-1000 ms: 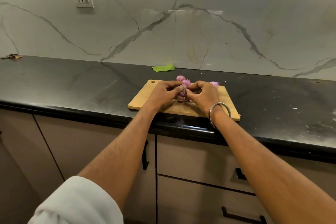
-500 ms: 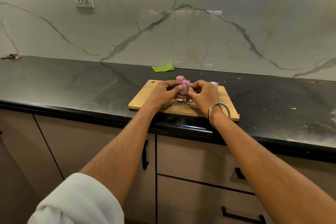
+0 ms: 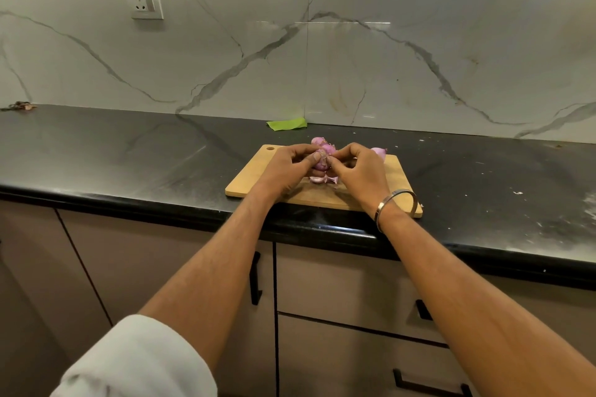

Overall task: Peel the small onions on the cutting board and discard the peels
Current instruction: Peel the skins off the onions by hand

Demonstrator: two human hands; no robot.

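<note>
A wooden cutting board (image 3: 254, 175) lies on the black counter near its front edge. Over its middle, my left hand (image 3: 287, 167) grips a small purple onion (image 3: 320, 164), thumb pressed on its side. My right hand (image 3: 359, 169), with a metal bangle on the wrist, pinches at the same onion from the right. Two more onions (image 3: 321, 142) sit at the board's far edge behind my fingers, and another onion (image 3: 379, 153) shows behind my right hand. Pale purple peels (image 3: 322, 179) lie on the board beneath the held onion.
A green scrap (image 3: 287, 124) lies by the marble wall behind the board. White specks and smears mark the counter (image 3: 532, 200) to the right. A wall socket (image 3: 144, 3) is at upper left. Drawers and cabinet doors run below the counter edge.
Both hands stay together over the board; the onion has been lifted and turned slightly between the fingers, and the peels below it show more.
</note>
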